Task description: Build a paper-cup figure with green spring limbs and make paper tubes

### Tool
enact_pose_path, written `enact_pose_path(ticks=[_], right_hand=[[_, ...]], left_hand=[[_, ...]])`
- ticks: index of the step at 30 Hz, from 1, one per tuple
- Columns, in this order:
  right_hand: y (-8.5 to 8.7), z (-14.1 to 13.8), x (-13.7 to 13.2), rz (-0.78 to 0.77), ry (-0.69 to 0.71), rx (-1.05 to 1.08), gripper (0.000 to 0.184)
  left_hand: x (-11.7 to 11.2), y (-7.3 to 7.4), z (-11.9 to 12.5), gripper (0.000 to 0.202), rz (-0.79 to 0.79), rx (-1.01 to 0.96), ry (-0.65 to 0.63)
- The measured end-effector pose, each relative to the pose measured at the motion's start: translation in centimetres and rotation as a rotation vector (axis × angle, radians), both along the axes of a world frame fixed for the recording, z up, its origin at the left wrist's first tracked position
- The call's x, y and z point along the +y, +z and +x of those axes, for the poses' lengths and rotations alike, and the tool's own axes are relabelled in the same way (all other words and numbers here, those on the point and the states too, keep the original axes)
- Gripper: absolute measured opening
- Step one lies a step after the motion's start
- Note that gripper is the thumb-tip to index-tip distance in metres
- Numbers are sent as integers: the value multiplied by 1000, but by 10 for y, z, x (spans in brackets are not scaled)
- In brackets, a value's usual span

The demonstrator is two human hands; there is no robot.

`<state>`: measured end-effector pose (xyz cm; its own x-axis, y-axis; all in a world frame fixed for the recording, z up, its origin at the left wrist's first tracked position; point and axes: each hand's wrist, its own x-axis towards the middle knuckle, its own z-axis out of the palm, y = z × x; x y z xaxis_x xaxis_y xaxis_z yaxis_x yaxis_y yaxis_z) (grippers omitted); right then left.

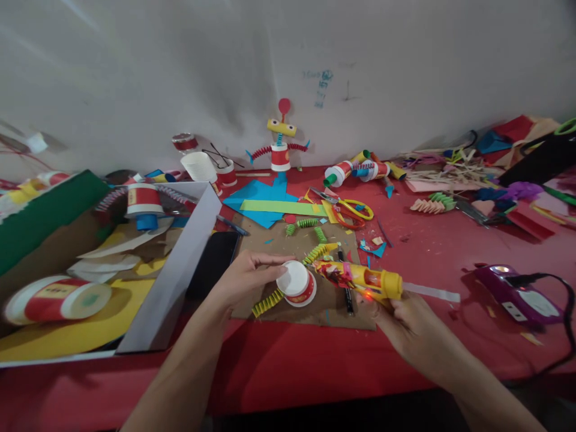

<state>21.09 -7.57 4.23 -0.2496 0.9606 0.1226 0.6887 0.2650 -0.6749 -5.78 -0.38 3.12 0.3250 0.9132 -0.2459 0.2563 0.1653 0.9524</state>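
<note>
The left hand (pixel 249 275) pinches a paper cup (pixel 302 294) over brown cardboard (pixel 310 316); the right hand (pixel 400 318) wraps around a yellow glue gun (pixel 360 277), its nozzle just beside the cup. White with a red band, the cup sits flat end up, yellow pleated strips (pixel 267 304) at its sides. Mostly bare red surface (pixel 265 366) reaches the near edge; leftward, an open box (pixel 173 276) limits room.

Cup (pixel 299 285) on the cardboard (pixel 342 321), near the front edge of the table (pixel 432 240).
Box (pixel 177 276) toward the left edge; phone (pixel 215 261) between box and cardboard; scissors (pixel 335 200) at the cardboard's back right corner; figure (pixel 281 158) at the back edge's middle; sticks (pixel 436 168) toward the back right corner.
</note>
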Motion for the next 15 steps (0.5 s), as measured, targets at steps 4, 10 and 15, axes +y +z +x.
enact_pose_path(ticks=[4,10,15], right_hand=[[-3,-1,0,12,16,-32,31],[-3,-1,-3,37,-1,-82,33],[-3,-1,-7,55,-15,-109,36]], left_hand=[[0,0,0,32,1,-3,-17],[0,-1,0,29,-22,-25,-15],[0,-2,0,30,-30,-40,-21]])
